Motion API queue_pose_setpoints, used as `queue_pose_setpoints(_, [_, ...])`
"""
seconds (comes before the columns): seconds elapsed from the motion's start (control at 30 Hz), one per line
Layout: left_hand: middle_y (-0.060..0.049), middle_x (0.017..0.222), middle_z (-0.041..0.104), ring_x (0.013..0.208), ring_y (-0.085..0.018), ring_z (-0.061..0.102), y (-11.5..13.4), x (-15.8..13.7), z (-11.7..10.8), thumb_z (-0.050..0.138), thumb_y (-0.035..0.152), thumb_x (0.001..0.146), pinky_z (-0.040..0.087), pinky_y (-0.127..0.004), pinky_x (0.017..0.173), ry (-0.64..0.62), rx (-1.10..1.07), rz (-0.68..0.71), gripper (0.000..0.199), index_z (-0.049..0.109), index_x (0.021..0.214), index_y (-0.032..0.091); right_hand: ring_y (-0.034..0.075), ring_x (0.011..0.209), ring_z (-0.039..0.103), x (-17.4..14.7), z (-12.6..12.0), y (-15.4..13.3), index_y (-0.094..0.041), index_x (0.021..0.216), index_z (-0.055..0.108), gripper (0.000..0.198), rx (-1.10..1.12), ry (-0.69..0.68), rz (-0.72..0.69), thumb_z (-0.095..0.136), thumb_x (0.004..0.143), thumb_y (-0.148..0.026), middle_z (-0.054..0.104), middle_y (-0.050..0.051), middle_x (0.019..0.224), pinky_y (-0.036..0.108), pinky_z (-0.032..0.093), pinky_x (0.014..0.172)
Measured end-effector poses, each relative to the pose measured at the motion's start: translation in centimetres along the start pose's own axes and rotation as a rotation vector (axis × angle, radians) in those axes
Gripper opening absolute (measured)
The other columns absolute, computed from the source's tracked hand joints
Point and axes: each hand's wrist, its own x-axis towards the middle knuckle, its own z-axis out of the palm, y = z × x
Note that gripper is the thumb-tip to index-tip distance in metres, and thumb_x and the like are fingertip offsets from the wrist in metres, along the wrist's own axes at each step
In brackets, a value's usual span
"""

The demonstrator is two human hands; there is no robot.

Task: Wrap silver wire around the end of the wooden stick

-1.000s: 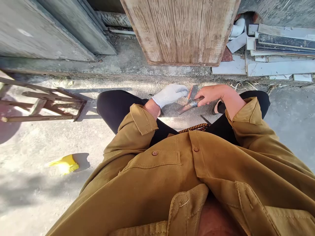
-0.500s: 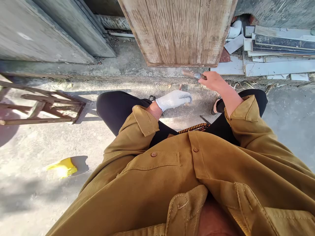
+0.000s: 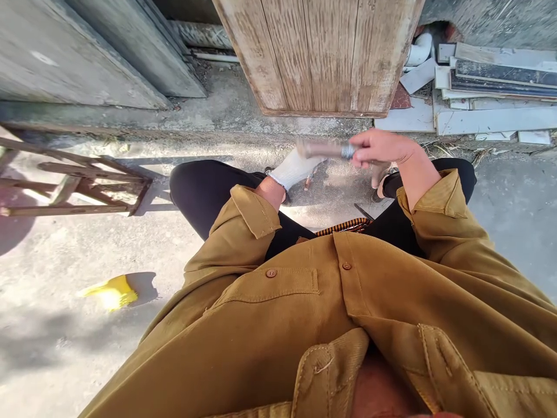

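Head view, looking down between my knees: my right grip [image 3: 379, 148] is closed around a wooden tool [image 3: 324, 149], fingers just beside the wire wrapping [image 3: 347, 151], and the tool's blurred far end crosses in front of my gloved left grip [image 3: 290, 169]. I cannot tell whether the wood touches the glove or only passes above it. My left fingers are mostly hidden, so I cannot say whether they are clamped on anything; a small reddish-brown piece [image 3: 308, 181] shows just beneath them, over the concrete ground [image 3: 195, 200]. The likeliest trouble, I judge, is a knock to my own left fingers, since the wood lines up with them and the glove looks like thin knit. A loose right hold could let the tool twist or slip, and if the wire wrapping marks a mend, a hard jolt might work it free. Should the reddish-brown piece be poorly held, an off-centre hit could tip it or send it toward my shoe [image 3: 382, 188], which stands near on the right. Too wide a sweep forward could also catch the bottom edge of the plank panel [image 3: 319, 64] ahead of me.
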Motion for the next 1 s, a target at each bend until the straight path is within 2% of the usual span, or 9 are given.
queue_pose_setpoints(0.13, [-0.004,0.084,0.071,0.073,-0.016,0.062,0.1,-0.1,1.0,0.053,0.035,0.096,0.053,-0.028,0.071,-0.166,-0.051,0.017,0.026,0.072,0.093,0.017,0.011,0.064,0.052,0.3,0.5,1.9,-0.023,0.082,0.049,0.037,0.131,0.497,0.114,0.065,0.109,-0.041,0.059,0.002,0.077,0.028,0.045,0.062])
queue_pose_setpoints(0.23, [-0.004,0.085,0.072,0.072,-0.015,0.063,0.9,-0.6,1.3,0.054,0.036,0.097,0.053,-0.026,0.070,-0.280,-0.095,0.057,0.027,0.073,0.096,0.017,0.015,0.069,0.057,1.6,0.4,4.0,-0.022,0.086,0.054,0.032,-0.007,0.583,0.257,0.061,0.112,-0.039,0.062,0.005,0.081,0.032,0.049,0.067])
queue_pose_setpoints(0.37, [-0.005,0.093,0.076,0.082,-0.016,0.068,1.5,-1.0,1.1,0.053,0.038,0.097,0.055,-0.026,0.075,-0.330,-0.065,0.126,0.029,0.074,0.095,0.017,0.026,0.089,0.068,2.7,0.7,5.1,-0.016,0.097,0.066,0.019,-0.480,0.464,0.397,0.069,0.107,-0.033,0.070,0.012,0.095,0.037,0.051,0.080])
queue_pose_setpoints(0.47, [-0.004,0.093,0.076,0.081,-0.017,0.067,1.2,-0.9,0.8,0.051,0.039,0.096,0.054,-0.027,0.077,-0.311,0.008,0.126,0.031,0.074,0.094,0.018,0.030,0.096,0.069,3.1,1.7,4.7,-0.015,0.099,0.072,0.018,-0.736,0.221,0.488,0.074,0.103,-0.032,0.073,0.015,0.101,0.037,0.048,0.081])
queue_pose_setpoints(0.63, [-0.003,0.085,0.072,0.083,-0.018,0.064,0.6,-0.5,0.1,0.055,0.037,0.092,0.051,-0.032,0.085,-0.150,0.093,0.081,0.027,0.073,0.089,0.019,0.020,0.069,0.061,2.9,3.1,3.9,-0.020,0.081,0.069,0.021,-0.642,-0.317,0.515,0.077,0.099,-0.028,0.067,0.003,0.072,0.032,0.043,0.070])
queue_pose_setpoints(0.73, [-0.002,0.080,0.068,0.080,-0.018,0.061,0.7,-0.3,-0.2,0.054,0.036,0.090,0.050,-0.032,0.084,-0.113,0.059,0.046,0.025,0.072,0.086,0.019,0.016,0.065,0.058,2.5,3.2,3.5,-0.020,0.083,0.071,0.018,-0.495,-0.464,0.411,0.075,0.098,-0.030,0.062,-0.002,0.066,0.029,0.044,0.070])
queue_pose_setpoints(0.83, [-0.001,0.077,0.065,0.078,-0.017,0.058,0.7,-0.2,-0.2,0.054,0.037,0.088,0.050,-0.031,0.082,-0.089,-0.004,0.031,0.024,0.069,0.083,0.018,0.015,0.066,0.058,1.9,2.9,2.9,-0.020,0.086,0.072,0.018,-0.358,-0.519,0.306,0.076,0.095,-0.035,0.063,-0.003,0.069,0.028,0.045,0.071])
queue_pose_setpoints(0.9, [-0.001,0.077,0.065,0.077,-0.017,0.058,0.5,0.0,0.0,0.056,0.036,0.088,0.050,-0.031,0.079,-0.077,-0.053,0.017,0.023,0.068,0.081,0.018,0.014,0.066,0.057,1.3,2.3,2.5,-0.020,0.085,0.071,0.020,-0.254,-0.468,0.248,0.077,0.094,-0.036,0.065,-0.002,0.072,0.028,0.046,0.070])
queue_pose_setpoints(1.0, [-0.001,0.073,0.063,0.071,-0.015,0.056,0.1,0.2,0.7,0.055,0.034,0.091,0.048,-0.029,0.070,-0.087,-0.137,-0.021,0.022,0.068,0.083,0.018,0.014,0.066,0.055,0.5,1.2,2.3,-0.020,0.083,0.064,0.028,-0.063,-0.103,0.135,0.077,0.097,-0.041,0.065,0.001,0.076,0.028,0.047,0.068])
